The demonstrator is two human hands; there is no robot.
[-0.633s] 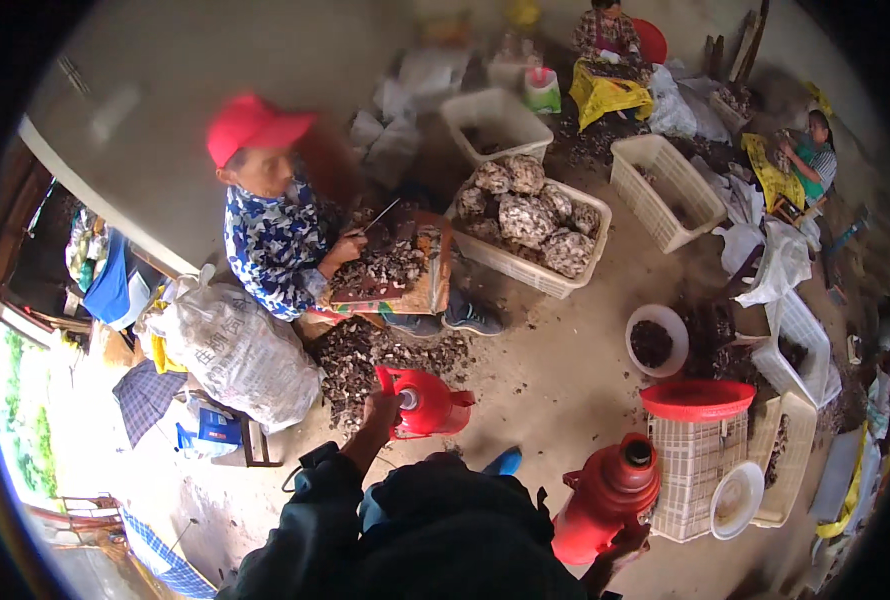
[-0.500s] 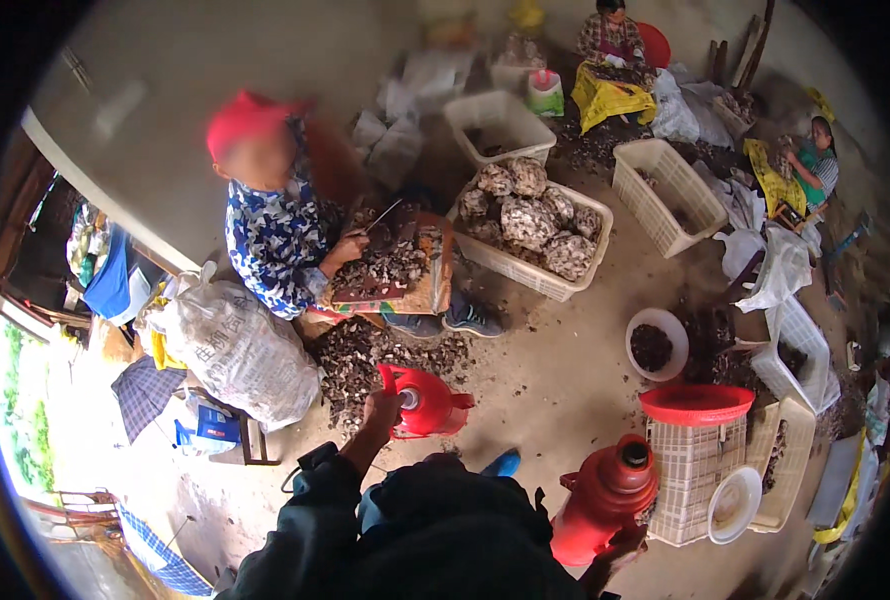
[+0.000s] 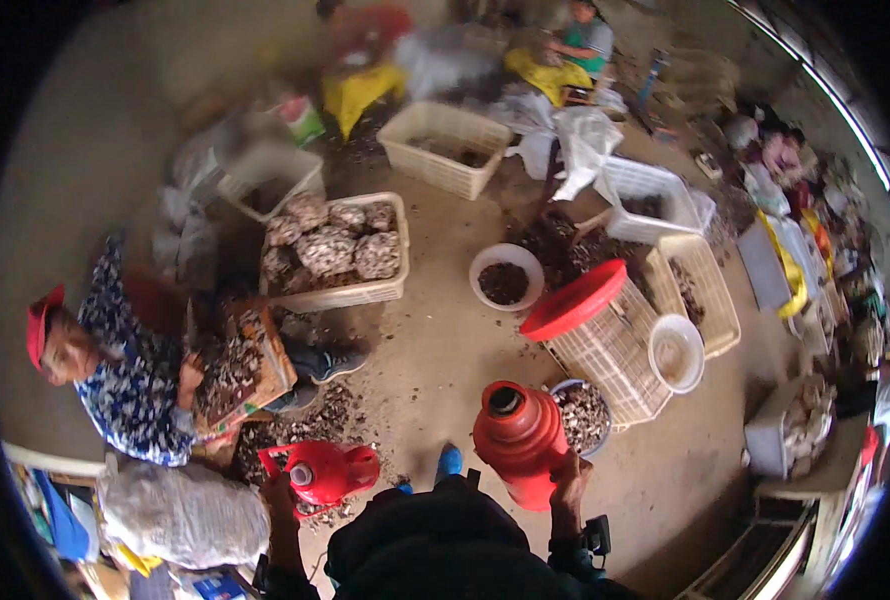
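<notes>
My left hand (image 3: 281, 498) grips the handle of a small red lidded jug (image 3: 325, 470), held low on my left. A taller red flask (image 3: 518, 440) with an open round mouth is in my right hand (image 3: 569, 482), which clasps its lower side. Both are held over a dirt floor in front of my dark jacket. A person in a red cap and patterned blue shirt (image 3: 115, 365) sits to my left, with a board of shells (image 3: 235, 370) on the lap.
A cream crate of shell clusters (image 3: 330, 250) lies ahead on the left. A white bowl (image 3: 505, 278), a red-lidded white basket (image 3: 605, 340) and several more crates (image 3: 445, 145) stand ahead and right. Other people sit at the far side. A stuffed white sack (image 3: 180, 515) lies at lower left.
The view has swung to the right: the seated person and crates have shifted left in the picture. Both red vessels stay in my hands.
</notes>
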